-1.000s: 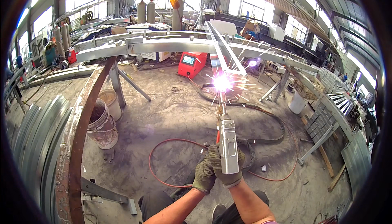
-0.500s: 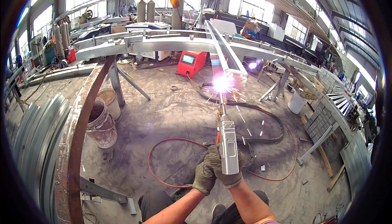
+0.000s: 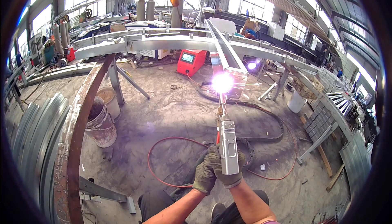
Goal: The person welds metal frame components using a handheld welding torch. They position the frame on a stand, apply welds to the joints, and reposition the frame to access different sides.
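Both my hands wear dark olive work gloves and grip a silver laser welding gun [image 3: 229, 148]. My right hand [image 3: 232, 176] wraps its handle beneath the body, and my left hand [image 3: 205, 174] closes against the right hand and the gun's left side. The gun's nozzle [image 3: 223, 101] points away from me. At its tip a bright white-violet glare with sparks [image 3: 222, 84] hides the exact spot it meets. That glare lies at the near end of a long metal channel [image 3: 228, 52], which rests across a metal beam [image 3: 171, 44].
A red machine with a screen [image 3: 191, 62] stands on the floor beyond. A black hose [image 3: 281, 126] and a thin red hose [image 3: 150, 158] loop over the concrete. Left are a rusty beam [image 3: 77, 142], buckets [image 3: 102, 128] and stacked metal profiles [image 3: 41, 142]; a white bucket [image 3: 296, 102] stands right.
The glare stays at the channel's near end, and the sparks have changed from falling long streaks to shorter ones spreading sideways. My hands and the gun look nearly still.
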A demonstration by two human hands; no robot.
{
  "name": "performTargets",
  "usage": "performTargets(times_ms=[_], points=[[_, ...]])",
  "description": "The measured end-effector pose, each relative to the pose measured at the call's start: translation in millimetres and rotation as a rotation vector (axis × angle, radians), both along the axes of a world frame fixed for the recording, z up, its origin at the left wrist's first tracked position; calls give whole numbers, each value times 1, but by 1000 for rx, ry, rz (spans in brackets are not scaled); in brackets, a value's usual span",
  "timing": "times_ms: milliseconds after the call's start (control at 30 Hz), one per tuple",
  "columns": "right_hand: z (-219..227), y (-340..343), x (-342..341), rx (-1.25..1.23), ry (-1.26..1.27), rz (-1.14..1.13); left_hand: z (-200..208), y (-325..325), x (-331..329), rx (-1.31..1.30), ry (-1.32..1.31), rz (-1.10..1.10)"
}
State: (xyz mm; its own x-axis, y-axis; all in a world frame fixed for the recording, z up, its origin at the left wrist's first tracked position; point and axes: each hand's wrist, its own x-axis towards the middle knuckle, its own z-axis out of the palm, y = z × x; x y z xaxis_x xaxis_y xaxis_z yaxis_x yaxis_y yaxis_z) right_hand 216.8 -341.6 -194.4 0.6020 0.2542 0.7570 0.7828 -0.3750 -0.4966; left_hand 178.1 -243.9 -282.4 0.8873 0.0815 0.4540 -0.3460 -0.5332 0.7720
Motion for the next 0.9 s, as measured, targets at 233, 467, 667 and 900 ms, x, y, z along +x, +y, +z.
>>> performTargets(times_ms=[233, 467, 667, 900], points=[[3, 2, -5, 34, 29, -15, 0, 0, -1, 28, -41, 6], [-10, 1, -3, 110, 124, 39, -2, -2, -2, 62, -30, 31], [-11, -1, -4, 84, 110, 28, 16, -3, -10, -64, -33, 17], [-6, 2, -7, 62, 101, 2, -1, -2, -6, 3, -17, 11]])
